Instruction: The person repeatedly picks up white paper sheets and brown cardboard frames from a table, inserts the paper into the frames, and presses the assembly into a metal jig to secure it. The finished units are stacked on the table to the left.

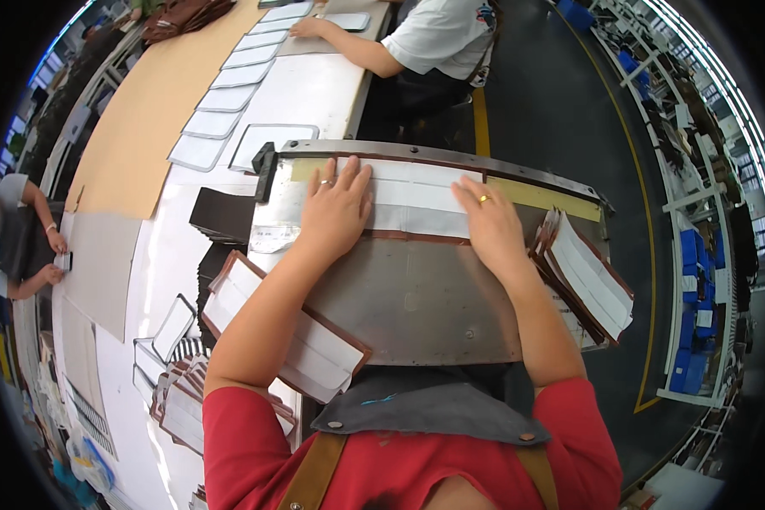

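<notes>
A flat white-backed panel with brown edges (pixel 418 197) lies across a grey metal plate (pixel 412 297), up against a long metal bar (pixel 450 154). My left hand (pixel 338 208) rests flat on the panel's left part, a ring on one finger and the fingertips close to the bar. On the panel's right end lies my right hand (pixel 491 223), fingers stretched out, with a gold-coloured ring. Neither hand grips anything. Yellowish strips (pixel 531 195) show along the bar at both sides of the panel.
Similar brown-edged panels lie in a stack (pixel 588 276) at the right and a pile (pixel 280 327) at the left. Dark pieces (pixel 221 217) are stacked beside the plate. A co-worker (pixel 438 42) sits at the far table by a row of grey-edged white pieces (pixel 225 99).
</notes>
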Available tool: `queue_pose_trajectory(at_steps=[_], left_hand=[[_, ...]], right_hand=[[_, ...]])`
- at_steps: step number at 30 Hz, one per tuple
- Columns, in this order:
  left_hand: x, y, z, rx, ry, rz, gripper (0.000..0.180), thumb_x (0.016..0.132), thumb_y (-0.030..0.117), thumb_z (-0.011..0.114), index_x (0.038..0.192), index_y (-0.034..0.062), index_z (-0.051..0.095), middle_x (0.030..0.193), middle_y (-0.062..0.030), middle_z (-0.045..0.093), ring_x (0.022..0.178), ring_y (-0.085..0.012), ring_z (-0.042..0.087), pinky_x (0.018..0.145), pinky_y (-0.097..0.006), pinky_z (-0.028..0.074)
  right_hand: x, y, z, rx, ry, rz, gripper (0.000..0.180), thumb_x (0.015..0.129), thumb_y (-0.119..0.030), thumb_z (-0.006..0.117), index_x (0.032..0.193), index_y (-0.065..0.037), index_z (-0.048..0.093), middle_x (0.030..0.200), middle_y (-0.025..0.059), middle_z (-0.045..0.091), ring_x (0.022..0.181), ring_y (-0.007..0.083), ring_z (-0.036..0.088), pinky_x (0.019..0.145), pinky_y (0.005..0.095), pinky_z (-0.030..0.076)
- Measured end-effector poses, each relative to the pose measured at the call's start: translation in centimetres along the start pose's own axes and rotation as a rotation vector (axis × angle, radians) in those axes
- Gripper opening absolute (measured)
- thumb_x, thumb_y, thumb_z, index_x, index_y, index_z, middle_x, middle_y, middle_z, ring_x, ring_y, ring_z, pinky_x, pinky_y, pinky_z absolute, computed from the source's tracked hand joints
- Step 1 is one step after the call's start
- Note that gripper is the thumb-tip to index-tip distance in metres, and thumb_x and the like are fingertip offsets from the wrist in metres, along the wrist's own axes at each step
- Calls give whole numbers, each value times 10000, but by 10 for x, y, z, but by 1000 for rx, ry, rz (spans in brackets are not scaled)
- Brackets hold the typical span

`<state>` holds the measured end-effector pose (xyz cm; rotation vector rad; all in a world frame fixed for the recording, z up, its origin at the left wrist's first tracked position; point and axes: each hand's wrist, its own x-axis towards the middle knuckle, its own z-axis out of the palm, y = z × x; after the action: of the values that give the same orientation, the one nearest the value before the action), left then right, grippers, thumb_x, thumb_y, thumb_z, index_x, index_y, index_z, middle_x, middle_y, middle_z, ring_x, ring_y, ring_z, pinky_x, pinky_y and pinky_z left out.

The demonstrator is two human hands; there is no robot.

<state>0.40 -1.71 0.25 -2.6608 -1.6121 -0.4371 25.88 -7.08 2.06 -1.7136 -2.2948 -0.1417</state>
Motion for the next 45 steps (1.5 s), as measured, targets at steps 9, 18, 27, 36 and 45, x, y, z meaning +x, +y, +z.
queue_pose_trajectory(at_steps=[9,18,27,36,45], left_hand=[[2,5,-4,23,103,25,385,876,210,560,1237,86,507,1192,-139,515,1096,-340,499,930,-425,396],[-2,7,-3,81,123,64,334,865,159,567,1178,49,535,1137,-165,555,1061,-354,541,883,-410,450],[0,5,-19,-63,111,19,243,857,155,573,1085,71,564,1035,-147,561,974,-347,552,811,-435,436],[5,-28,-5,-199,153,-157,566,767,286,680,1235,75,441,1215,-144,463,1084,-355,503,890,-469,394],[0,-25,-14,-131,64,-91,470,795,310,646,1184,70,537,1180,-42,528,1102,-276,496,887,-420,354]], right_hand=[[1,-4,2,-47,88,-34,444,784,30,506,1211,-71,573,1256,88,573,1140,293,545,993,393,431],[-1,-9,3,-86,78,-40,468,764,36,525,1224,-48,554,1258,112,569,1139,312,545,985,392,438],[-1,-3,4,-5,133,-76,372,803,-28,544,1171,-56,591,1164,99,623,1076,287,562,930,399,440],[91,-62,44,467,159,-261,317,791,-116,627,1098,-41,599,1123,96,567,1059,283,512,922,398,406],[111,-71,43,374,-21,-344,253,769,-111,607,1013,-47,627,1016,93,563,975,283,523,866,403,450]])
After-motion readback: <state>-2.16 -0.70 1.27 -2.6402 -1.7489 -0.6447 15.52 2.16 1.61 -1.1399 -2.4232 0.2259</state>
